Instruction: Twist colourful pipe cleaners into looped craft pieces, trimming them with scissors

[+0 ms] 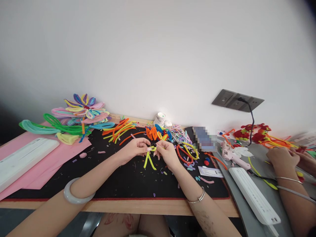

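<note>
The person's left hand (138, 147) and right hand (168, 154) are pinching a fuzzy yellow-green piece (146, 161) between them, above the black mat (138, 186). Its top is already curling into a loop, while two slim ends are dangling apart, seemingly leaving the shaping only partly done.

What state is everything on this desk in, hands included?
Left hand: pinching, at the bent yellow-green pipe cleaner.
Right hand: pinching, same piece.
Yellow-green pipe cleaner: bent, two ends hanging down.
Pipe-cleaner flower: petals looped, assembled.
Red pipe cleaner: bent into a loop.
Paper cup: upright, open-topped.
Glue gun: lying down; power unclear.
Black plug: in wall socket.
Phone: screen blurred, unreadable.
</note>
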The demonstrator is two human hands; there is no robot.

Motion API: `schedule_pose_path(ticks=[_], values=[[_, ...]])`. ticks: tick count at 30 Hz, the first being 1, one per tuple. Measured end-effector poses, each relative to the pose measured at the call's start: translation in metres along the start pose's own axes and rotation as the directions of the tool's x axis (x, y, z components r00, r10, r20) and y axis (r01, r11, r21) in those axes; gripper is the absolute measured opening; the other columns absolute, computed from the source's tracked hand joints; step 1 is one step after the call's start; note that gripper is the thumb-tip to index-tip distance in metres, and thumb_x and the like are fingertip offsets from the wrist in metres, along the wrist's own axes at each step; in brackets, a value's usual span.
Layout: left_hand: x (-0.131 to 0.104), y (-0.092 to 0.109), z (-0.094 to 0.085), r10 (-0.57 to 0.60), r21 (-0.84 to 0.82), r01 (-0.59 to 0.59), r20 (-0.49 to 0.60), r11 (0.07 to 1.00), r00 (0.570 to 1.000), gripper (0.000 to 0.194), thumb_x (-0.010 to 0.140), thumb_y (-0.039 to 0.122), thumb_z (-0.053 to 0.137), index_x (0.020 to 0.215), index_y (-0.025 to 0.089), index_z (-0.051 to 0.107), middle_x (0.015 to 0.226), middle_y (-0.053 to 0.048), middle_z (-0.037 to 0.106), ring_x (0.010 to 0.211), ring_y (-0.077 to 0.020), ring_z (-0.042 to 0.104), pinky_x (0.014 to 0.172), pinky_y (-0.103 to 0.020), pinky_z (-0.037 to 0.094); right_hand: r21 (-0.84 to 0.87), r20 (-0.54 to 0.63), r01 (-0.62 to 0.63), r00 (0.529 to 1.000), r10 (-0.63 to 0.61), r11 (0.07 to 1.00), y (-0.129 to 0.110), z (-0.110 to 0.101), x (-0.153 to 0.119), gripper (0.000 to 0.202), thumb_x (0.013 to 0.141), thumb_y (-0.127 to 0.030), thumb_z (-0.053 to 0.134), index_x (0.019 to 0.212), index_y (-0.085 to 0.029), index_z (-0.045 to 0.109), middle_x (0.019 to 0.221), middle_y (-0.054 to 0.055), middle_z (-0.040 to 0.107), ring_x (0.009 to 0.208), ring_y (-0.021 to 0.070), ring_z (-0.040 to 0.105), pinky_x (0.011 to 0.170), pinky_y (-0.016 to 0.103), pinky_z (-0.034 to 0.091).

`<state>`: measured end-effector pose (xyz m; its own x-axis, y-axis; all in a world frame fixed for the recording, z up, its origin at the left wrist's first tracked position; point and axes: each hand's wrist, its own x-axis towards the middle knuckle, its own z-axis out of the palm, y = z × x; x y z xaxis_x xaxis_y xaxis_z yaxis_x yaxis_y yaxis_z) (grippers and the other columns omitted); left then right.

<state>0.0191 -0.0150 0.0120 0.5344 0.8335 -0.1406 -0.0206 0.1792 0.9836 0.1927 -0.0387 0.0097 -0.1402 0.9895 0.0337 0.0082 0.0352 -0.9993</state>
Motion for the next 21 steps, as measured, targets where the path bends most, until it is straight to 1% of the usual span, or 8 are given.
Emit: schedule_pose_path(ticks=[2, 4, 6, 8, 11, 16, 18, 21], values=[[0.000, 0.000, 0.000, -0.041, 0.046, 0.039, 0.056, 0.998, 0.998, 0.033, 0.067, 0.036, 0.068, 0.088, 0.013, 0.059, 0.062, 0.003, 0.054, 0.055, -0.0082, 0.050, 0.056, -0.021, 0.040, -0.014, 0.000, 0.007, 1.000, -0.007, 1.000, 0.001, 0.000, 0.000, 0.017, 0.076, -0.029, 0.056, 0.065, -0.016, 0.053, 0.049, -0.003, 0.057, 0.035, 0.0054, 0.040, 0.037, 0.018, 0.031], [-0.001, 0.000, -0.001, -0.064, 0.117, 0.052, 0.105, 0.992, 0.992, 0.030, 0.068, 0.038, 0.067, 0.082, 0.013, 0.061, 0.064, 0.001, 0.055, 0.056, -0.0087, 0.050, 0.056, -0.021, 0.041, -0.031, -0.002, 0.002, 1.000, -0.002, 1.000, 0.002, 0.000, 0.001, 0.017, 0.075, -0.030, 0.057, 0.065, -0.016, 0.053, 0.048, -0.004, 0.055, 0.034, 0.0054, 0.040, 0.037, 0.018, 0.031], [-0.001, -0.001, 0.000, -0.055, 0.183, 0.032, 0.126, 0.983, 0.991, 0.029, 0.068, 0.041, 0.065, 0.074, 0.013, 0.059, 0.062, 0.001, 0.054, 0.056, -0.0095, 0.050, 0.056, -0.022, 0.041, -0.054, -0.005, -0.012, 1.000, 0.011, 0.998, 0.003, 0.000, 0.001, 0.017, 0.073, -0.030, 0.058, 0.064, -0.016, 0.053, 0.046, -0.005, 0.053, 0.034, 0.0056, 0.039, 0.036, 0.018, 0.030], [0.000, -0.002, 0.000, -0.016, 0.244, -0.013, 0.116, 0.970, 0.993, 0.030, 0.070, 0.043, 0.062, 0.071, 0.014, 0.056, 0.060, 0.002, 0.052, 0.055, -0.0100, 0.049, 0.055, -0.023, 0.040, -0.075, -0.013, -0.020, 1.000, 0.019, 0.997, 0.002, 0.000, 0.001, 0.019, 0.073, -0.032, 0.058, 0.064, -0.016, 0.052, 0.044, -0.005, 0.051, 0.034, 0.0058, 0.039, 0.035, 0.018, 0.030], [0.001, -0.004, -0.001, 0.058, 0.333, -0.075, 0.061, 0.940, 0.996, 0.030, 0.072, 0.044, 0.058, 0.069, 0.015, 0.052, 0.057, 0.003, 0.050, 0.053, -0.0104, 0.046, 0.053, -0.023, 0.038, -0.067, -0.005, -0.012, 1.000, 0.012, 0.998, 0.000, 0.001, 0.001, 0.022, 0.073, -0.036, 0.058, 0.066, -0.016, 0.052, 0.044, -0.005, 0.050, 0.034, 0.0058, 0.039, 0.035, 0.018, 0.031], [0.005, -0.009, -0.004, 0.147, 0.397, -0.126, -0.024, 0.909, 0.989, 0.028, 0.075, 0.043, 0.054, 0.067, 0.017, 0.048, 0.056, 0.004, 0.048, 0.052, -0.0109, 0.046, 0.053, -0.023, 0.036, 0.060, 0.079, -0.098, 0.993, 0.093, 0.993, -0.002, 0.001, 0.001, 0.029, 0.075, -0.046, 0.054, 0.075, -0.017, 0.052, 0.055, -0.003, 0.056, 0.038, 0.0068, 0.045, 0.038, 0.018, 0.036], [0.005, -0.010, -0.005, 0.172, 0.403, -0.143, -0.038, 0.904, 0.984, 0.027, 0.075, 0.042, 0.054, 0.067, 0.017, 0.049, 0.056, 0.005, 0.047, 0.052, -0.0109, 0.046, 0.053, -0.022, 0.035, 0.098, 0.087, -0.125, 0.989, 0.117, 0.987, -0.002, 0.001, 0.001, 0.028, 0.076, -0.045, 0.053, 0.078, -0.017, 0.052, 0.057, -0.002, 0.057, 0.040, 0.0071, 0.046, 0.038, 0.018, 0.037], [0.006, -0.011, -0.006, 0.186, 0.403, -0.148, -0.056, 0.903, 0.981, 0.026, 0.076, 0.041, 0.053, 0.067, 0.017, 0.048, 0.055, 0.005, 0.046, 0.051, -0.0107, 0.045, 0.052, -0.022, 0.034, 0.105, 0.052, -0.116, 0.992, 0.111, 0.988, -0.001, 0.000, 0.002, 0.020, 0.073, -0.034, 0.056, 0.082, -0.016, 0.053, 0.057, -0.003, 0.057, 0.040, 0.0069, 0.046, 0.038, 0.018, 0.038]])
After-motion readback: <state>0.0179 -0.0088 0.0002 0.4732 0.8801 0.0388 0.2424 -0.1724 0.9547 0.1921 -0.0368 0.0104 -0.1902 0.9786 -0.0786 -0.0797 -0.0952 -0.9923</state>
